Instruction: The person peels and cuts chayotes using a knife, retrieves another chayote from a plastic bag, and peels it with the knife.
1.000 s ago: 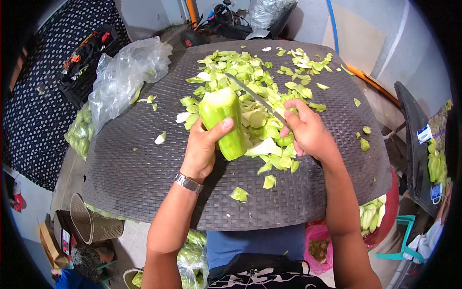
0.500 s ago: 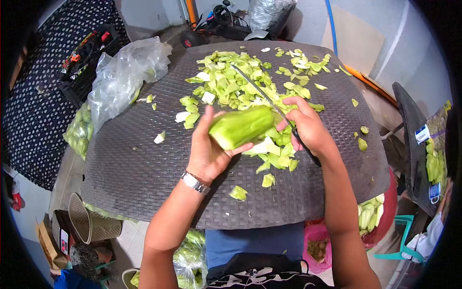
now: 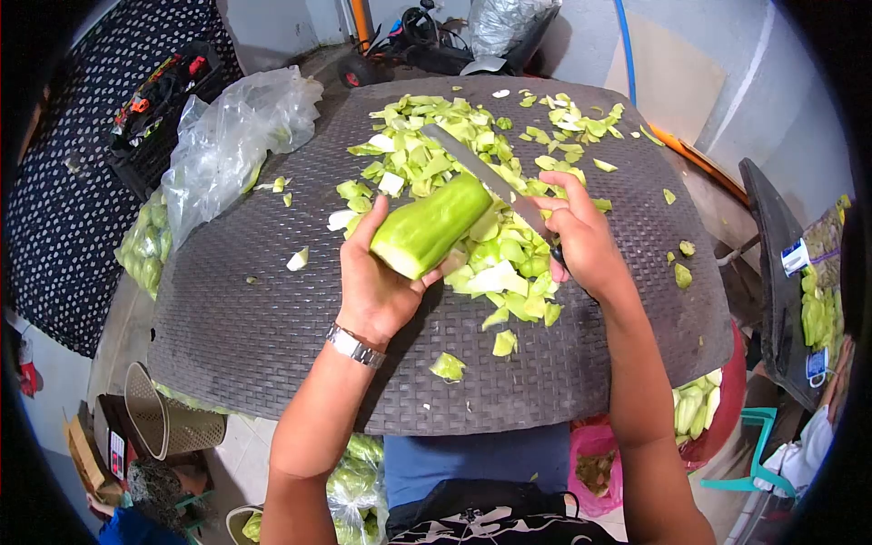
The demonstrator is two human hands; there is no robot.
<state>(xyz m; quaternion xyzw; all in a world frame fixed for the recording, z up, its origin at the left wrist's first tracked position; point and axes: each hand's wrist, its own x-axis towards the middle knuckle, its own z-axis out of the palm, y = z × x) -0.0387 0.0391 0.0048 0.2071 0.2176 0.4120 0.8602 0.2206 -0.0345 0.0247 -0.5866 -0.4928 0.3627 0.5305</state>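
Note:
My left hand [image 3: 368, 282] is wrapped round a pale green, elongated peeled vegetable [image 3: 431, 224] with a flat cut end facing me; its exact kind is unclear. My right hand [image 3: 581, 232] grips a knife [image 3: 481, 173] by its dark handle, which the fingers mostly cover. The broad blade slants up and left, right by the vegetable's far end; whether they touch I cannot tell. Below and beyond both hands lies a heap of green peelings [image 3: 436, 136], with more loose pieces [image 3: 504, 291] under the knife.
The dark woven-pattern table [image 3: 236, 345] has scattered scraps on it. A clear plastic bag [image 3: 245, 118] lies at its left edge above a bag of green vegetables [image 3: 145, 245]. Below the table are a pink bag [image 3: 598, 472] and a red basin [image 3: 727, 409] of pale green pieces.
The vegetable and my left hand have shifted slightly left and tilted more upright. The knife blade has turned to show its broad side, with my right hand nearly in place.

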